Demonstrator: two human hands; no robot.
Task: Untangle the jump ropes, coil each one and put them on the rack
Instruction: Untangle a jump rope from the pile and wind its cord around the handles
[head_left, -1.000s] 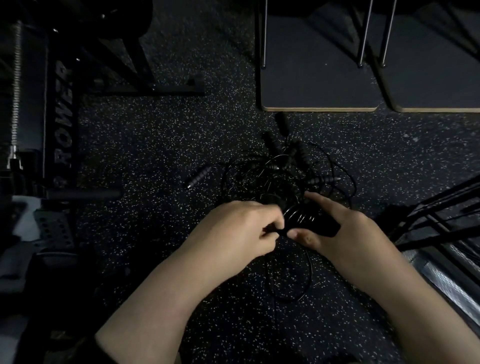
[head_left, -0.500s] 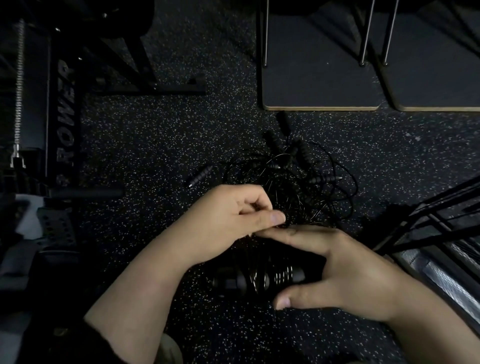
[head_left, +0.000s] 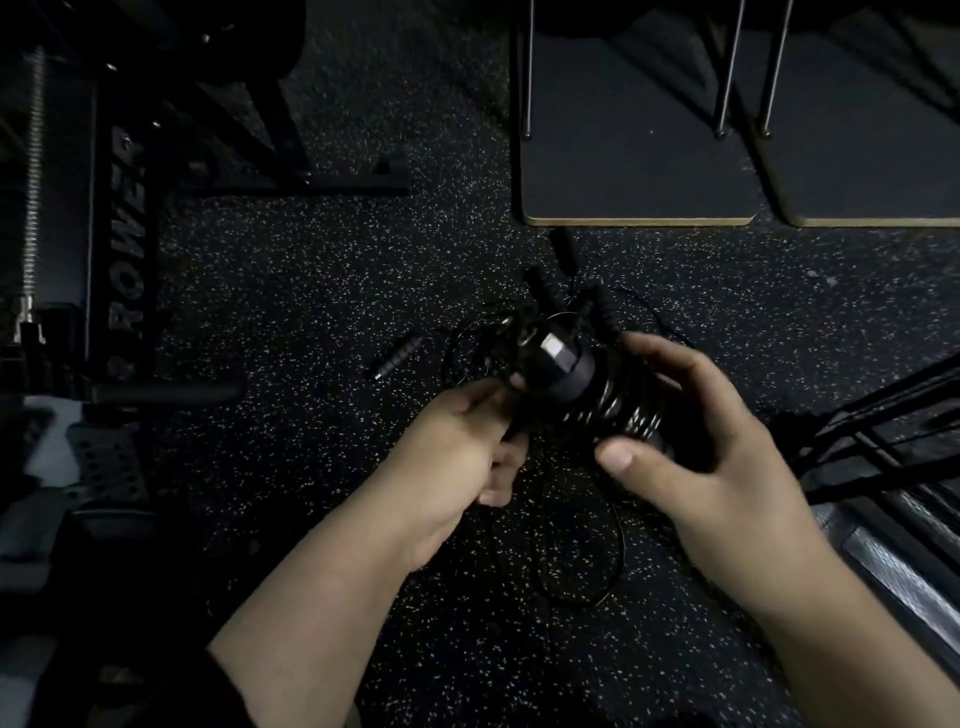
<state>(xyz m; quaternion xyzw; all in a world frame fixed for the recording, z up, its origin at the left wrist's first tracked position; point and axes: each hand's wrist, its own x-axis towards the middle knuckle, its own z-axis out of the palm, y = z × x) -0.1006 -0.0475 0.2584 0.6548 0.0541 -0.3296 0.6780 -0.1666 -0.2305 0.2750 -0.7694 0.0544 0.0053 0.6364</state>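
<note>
A tangle of thin black jump ropes (head_left: 571, 322) lies on the speckled floor, with several ribbed black handles sticking out at its far side. One handle (head_left: 397, 357) lies apart to the left. My right hand (head_left: 691, 441) grips a thick black ribbed handle (head_left: 587, 384), tilted with its end cap facing up. My left hand (head_left: 457, 447) pinches the thin cord beside that handle's end. A loop of cord (head_left: 597, 561) hangs down between my wrists.
Two dark mats (head_left: 634, 156) with pale edges lie beyond the pile, with thin metal legs standing on them. A black rowing machine frame (head_left: 124, 234) fills the left. Black metal rack bars (head_left: 883, 431) cross the right edge.
I have lifted the thick handle from low near my body up over the tangle and tilted it end-up. My left hand has shifted from the pile to the cord at its end.
</note>
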